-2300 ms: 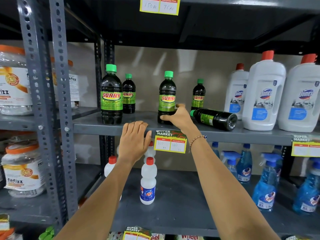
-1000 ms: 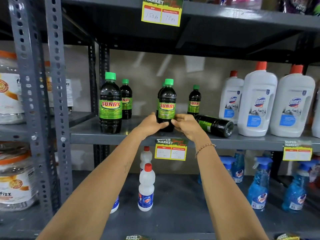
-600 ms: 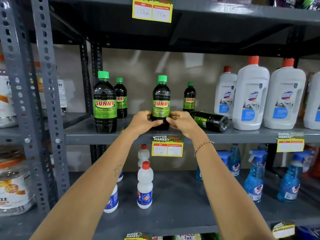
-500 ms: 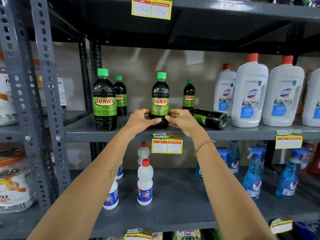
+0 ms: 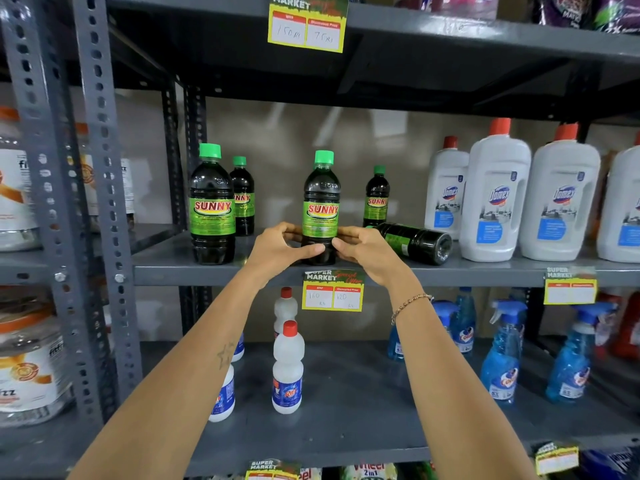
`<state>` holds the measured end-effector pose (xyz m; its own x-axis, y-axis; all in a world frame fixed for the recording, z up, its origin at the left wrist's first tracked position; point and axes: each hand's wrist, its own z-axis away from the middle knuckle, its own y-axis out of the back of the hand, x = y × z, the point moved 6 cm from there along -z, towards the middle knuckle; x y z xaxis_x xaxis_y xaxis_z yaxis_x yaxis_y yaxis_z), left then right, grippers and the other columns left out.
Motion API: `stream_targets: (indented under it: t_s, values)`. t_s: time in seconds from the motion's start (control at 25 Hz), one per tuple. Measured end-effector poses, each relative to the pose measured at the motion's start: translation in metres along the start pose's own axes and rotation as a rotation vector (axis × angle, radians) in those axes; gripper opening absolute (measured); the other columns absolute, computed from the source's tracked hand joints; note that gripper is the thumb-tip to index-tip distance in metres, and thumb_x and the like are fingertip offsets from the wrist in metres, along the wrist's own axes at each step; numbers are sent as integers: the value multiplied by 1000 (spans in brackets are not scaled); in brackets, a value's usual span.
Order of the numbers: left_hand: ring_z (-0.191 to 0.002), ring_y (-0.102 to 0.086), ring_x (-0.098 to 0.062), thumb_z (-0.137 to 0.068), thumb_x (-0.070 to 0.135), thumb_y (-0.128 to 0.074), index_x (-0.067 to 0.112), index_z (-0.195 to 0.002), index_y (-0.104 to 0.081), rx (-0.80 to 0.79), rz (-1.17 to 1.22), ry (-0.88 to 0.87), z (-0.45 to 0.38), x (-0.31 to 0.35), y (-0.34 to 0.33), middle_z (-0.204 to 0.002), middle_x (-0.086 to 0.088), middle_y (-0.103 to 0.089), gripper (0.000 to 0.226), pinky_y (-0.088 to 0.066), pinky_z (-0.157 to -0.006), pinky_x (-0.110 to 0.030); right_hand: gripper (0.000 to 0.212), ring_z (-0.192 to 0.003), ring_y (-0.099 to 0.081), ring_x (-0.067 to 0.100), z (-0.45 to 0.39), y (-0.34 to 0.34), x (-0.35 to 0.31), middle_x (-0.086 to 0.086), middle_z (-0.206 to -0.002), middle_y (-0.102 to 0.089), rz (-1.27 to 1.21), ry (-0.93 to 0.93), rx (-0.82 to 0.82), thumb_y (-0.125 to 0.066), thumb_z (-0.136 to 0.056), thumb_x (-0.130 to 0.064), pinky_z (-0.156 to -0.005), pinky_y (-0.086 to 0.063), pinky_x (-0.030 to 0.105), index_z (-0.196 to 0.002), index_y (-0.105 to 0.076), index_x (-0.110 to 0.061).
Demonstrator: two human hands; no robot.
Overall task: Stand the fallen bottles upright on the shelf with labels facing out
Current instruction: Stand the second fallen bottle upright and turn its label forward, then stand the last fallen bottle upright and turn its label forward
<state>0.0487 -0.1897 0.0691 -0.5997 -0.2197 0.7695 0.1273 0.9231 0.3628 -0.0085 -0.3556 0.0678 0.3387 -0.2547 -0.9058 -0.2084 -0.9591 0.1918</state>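
Note:
A dark Sunny bottle (image 5: 321, 202) with a green cap stands upright at the front of the grey middle shelf (image 5: 166, 268), its label facing out. My left hand (image 5: 282, 245) and my right hand (image 5: 363, 247) both grip its base from either side. Just right of my right hand a fallen Sunny bottle (image 5: 417, 242) lies on its side, its bottom pointing toward the front right. Another upright Sunny bottle (image 5: 212, 206) stands at the front left, and two more (image 5: 243, 197) (image 5: 376, 199) stand behind.
White Domex jugs (image 5: 495, 195) with red caps line the right of the same shelf. Below are white red-capped bottles (image 5: 288, 368) and blue spray bottles (image 5: 502, 355). A yellow price tag (image 5: 332, 292) hangs on the shelf edge. A grey perforated upright (image 5: 104, 202) stands at left.
My left hand rose from the shelf edge and joined my right hand on the middle bottle's base. The bottle's label has come to face out. The fallen bottle has not moved.

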Motion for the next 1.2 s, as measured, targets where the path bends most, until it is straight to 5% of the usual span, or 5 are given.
stream_targets:
  t_s: [0.8, 0.92, 1.04, 1.2]
  values:
    - [-82, -60, 1, -67, 38, -84, 16, -107, -57, 0, -10, -50, 6, 7, 4, -90, 14, -63, 53, -48, -69, -13, 38, -115, -62, 21, 3, 3, -1, 8, -124, -65, 34, 20, -24, -59, -93, -6, -99, -50, 32, -130, -56, -5]
    - [-72, -56, 1, -78, 40, -75, 14, -95, -60, 261, 35, -61, 21, 5, 14, -80, 10, -61, 35, -42, -62, -14, 39, -113, -61, 23, 9, 12, 2, 13, -124, -61, 24, -6, 74, -53, -95, -2, -95, -52, 30, -134, -50, -1]
    - [-61, -48, -6, -92, 33, -61, 10, -78, -57, 628, 175, -214, 58, 6, 13, -67, 2, -55, 27, -38, -61, -18, 29, -103, -63, 24, 23, 31, 3, 20, -118, -62, 18, 8, 244, -46, -98, -2, -82, -56, 24, -126, -54, 3]
    - [-78, -50, -16, -95, 21, -58, 6, -81, -57, 397, -6, -574, 66, 38, -54, -82, -4, -54, 20, -40, -70, -23, 23, -81, -67, 20, 34, 78, -11, 20, -101, -70, 135, 57, 472, -48, -96, -2, -75, -58, 25, -112, -64, 1]
